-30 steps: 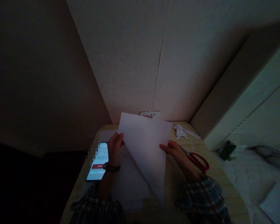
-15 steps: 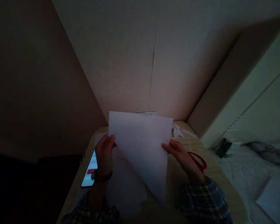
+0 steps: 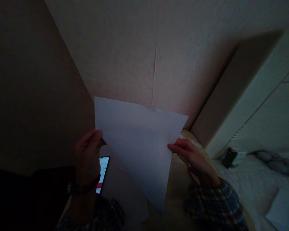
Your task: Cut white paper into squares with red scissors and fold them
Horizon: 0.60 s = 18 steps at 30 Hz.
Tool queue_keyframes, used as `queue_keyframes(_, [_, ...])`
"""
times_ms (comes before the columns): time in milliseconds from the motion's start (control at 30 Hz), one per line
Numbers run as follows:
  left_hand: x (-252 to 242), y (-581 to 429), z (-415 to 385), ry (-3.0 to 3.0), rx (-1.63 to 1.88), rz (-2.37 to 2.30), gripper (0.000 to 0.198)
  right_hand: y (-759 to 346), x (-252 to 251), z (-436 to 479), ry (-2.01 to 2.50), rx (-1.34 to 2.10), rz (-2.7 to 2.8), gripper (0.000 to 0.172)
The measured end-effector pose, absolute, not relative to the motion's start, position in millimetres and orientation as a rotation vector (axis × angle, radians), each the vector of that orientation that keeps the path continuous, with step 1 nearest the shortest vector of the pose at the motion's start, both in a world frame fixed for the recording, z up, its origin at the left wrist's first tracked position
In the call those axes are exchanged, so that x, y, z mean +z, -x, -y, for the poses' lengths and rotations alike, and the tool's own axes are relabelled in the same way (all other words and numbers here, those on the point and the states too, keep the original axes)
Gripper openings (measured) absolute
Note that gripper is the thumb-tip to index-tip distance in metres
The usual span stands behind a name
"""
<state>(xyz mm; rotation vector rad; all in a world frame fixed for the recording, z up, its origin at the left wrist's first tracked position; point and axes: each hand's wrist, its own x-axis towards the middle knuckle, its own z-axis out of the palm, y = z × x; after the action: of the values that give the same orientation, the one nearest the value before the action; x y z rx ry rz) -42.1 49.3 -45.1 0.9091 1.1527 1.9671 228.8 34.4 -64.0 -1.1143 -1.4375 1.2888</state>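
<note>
A white sheet of paper, with a slanted lower left edge tapering to a point at the bottom, is held up over the table. My left hand pinches its left edge between thumb and fingers. On the right edge, my right hand grips it, the thumb lying on the near face. Beneath my right forearm, scissors with red handles show in part. A phone with a lit screen lies beside my left wrist, partly covered by it. More white paper rests on the table under the held sheet.
The wooden table stands against the wall. To the right are a bed with white bedding, a dark green and white box and a grey item. Folded white paper lies at the table's far right.
The sheet has come up closer to me and looks larger. My left hand has moved left and slightly up, uncovering a different part of the phone. My right hand has shifted little.
</note>
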Motion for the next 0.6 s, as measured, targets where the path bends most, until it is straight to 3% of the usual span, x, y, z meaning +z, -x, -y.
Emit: queue_keyframes(600, [-31, 53, -54, -1.152, 1.670, -1.247, 0.007, -230, -91, -23, 1.266, 1.325, 1.335, 0.027])
